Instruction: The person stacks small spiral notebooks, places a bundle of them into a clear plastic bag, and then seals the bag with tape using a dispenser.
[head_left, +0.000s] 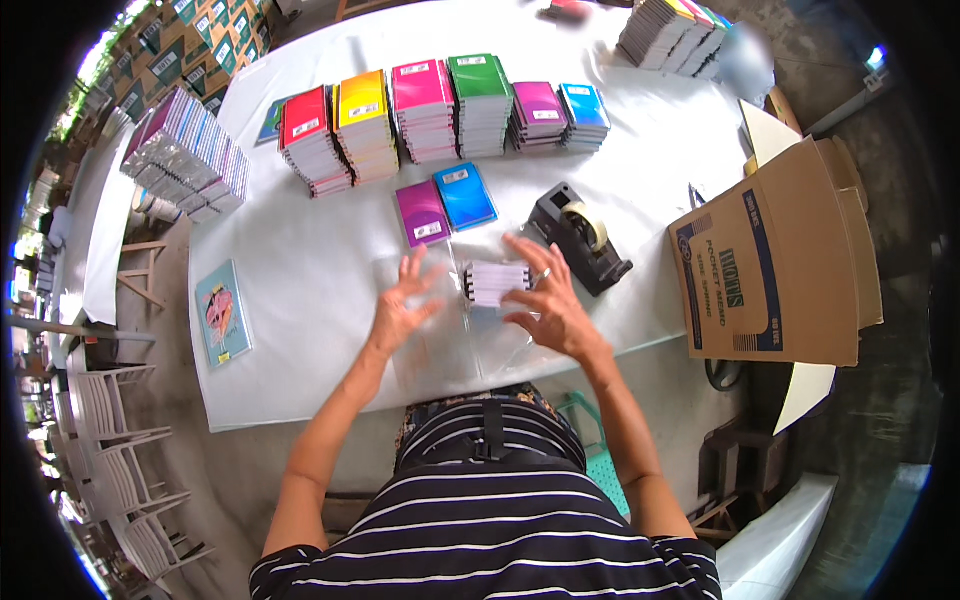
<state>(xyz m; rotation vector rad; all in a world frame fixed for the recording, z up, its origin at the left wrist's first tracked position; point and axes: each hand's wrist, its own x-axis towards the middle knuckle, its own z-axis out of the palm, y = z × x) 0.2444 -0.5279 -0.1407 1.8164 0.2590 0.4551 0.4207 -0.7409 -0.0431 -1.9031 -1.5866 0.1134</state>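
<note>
Left hand (pixel 402 308) and right hand (pixel 557 312) are both spread wide with curved fingers, neither clearly gripping anything; whether the right fingertips touch something cannot be told. Below them is a silvery-covered bench (pixel 310 290), with a black tape dispenser (pixel 570 240) as landmark. Right of the dispenser stands a brown carton (pixel 800 250), flaps out, its side printed with a dark panel and lettering large enough to read. Beyond the dispenser and leftward runs a row of notebook stacks (pixel 430 115), their covers bearing white labels too small to read. Left of the dispenser, toward the wearer, shows clear film (pixel 425 350). Farther back, also to its left, lie a purple notebook (pixel 423 212) and a blue notebook (pixel 466 196), similarly labelled. Smallest is a pale bundle (pixel 497 284) with dark bindings at both ends, just left of the dispenser, between the hands. Placing or adjusting this bundle seems the step in hand; the next move likely calls for light, even pressure from both sides.
</note>
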